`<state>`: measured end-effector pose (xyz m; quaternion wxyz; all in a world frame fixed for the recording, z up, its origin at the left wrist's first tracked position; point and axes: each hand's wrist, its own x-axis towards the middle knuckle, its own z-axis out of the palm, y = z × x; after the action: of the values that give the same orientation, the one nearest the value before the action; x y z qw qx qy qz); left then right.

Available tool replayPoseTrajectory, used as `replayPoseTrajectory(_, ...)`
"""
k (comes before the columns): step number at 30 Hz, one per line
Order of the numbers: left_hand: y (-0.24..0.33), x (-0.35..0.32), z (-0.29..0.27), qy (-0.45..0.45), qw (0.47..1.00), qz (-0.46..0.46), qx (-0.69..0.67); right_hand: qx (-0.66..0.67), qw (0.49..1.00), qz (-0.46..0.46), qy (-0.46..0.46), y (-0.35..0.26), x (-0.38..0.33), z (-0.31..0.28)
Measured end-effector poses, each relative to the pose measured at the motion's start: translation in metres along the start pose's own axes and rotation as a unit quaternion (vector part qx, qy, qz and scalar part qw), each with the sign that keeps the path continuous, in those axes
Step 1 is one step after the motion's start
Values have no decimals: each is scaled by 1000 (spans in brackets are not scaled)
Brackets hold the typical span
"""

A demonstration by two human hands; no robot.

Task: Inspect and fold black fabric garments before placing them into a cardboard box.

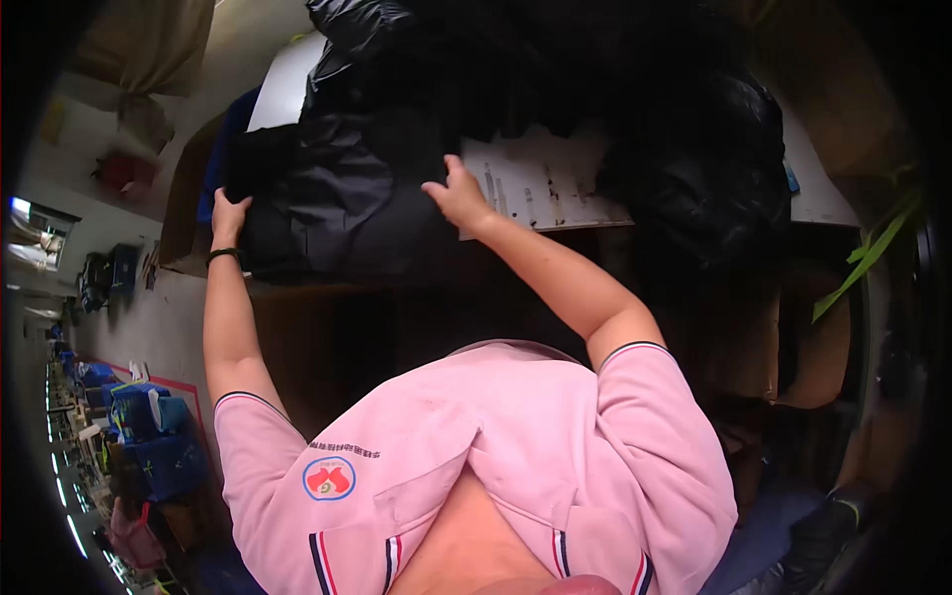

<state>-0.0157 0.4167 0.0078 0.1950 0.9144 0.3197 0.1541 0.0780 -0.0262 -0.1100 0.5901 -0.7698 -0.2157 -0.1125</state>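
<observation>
A dark black sheet of fabric (347, 203) lies spread over the front of the table, with wrinkles across its middle. My left hand (230, 215), a dark band at its wrist, is at the left edge of the sheet, with thumb and fingers closed around that edge. By the sheet's right edge, my right hand (461, 198) has its thumb and forefinger spread apart; its other fingers are partly hidden. Under that hand a white, stained board (550, 183) shows.
Black plastic bags (714, 169) are heaped at the back and right. Below the tabletop stands an open cardboard box (813, 342). Green leaf-like strips (868, 260) hang at the far right. Blue crates (164, 461) stand on the floor at left.
</observation>
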Motion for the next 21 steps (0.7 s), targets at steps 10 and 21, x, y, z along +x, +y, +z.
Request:
replayPoseTrajectory(10,110,-130,90,-11,948,313,61,-79,996,-22,21,-38,8,-161)
replayPoseTrajectory(21,272,-185,101,-177,841,457,-230,-350,900,171,197,17,-47,-373)
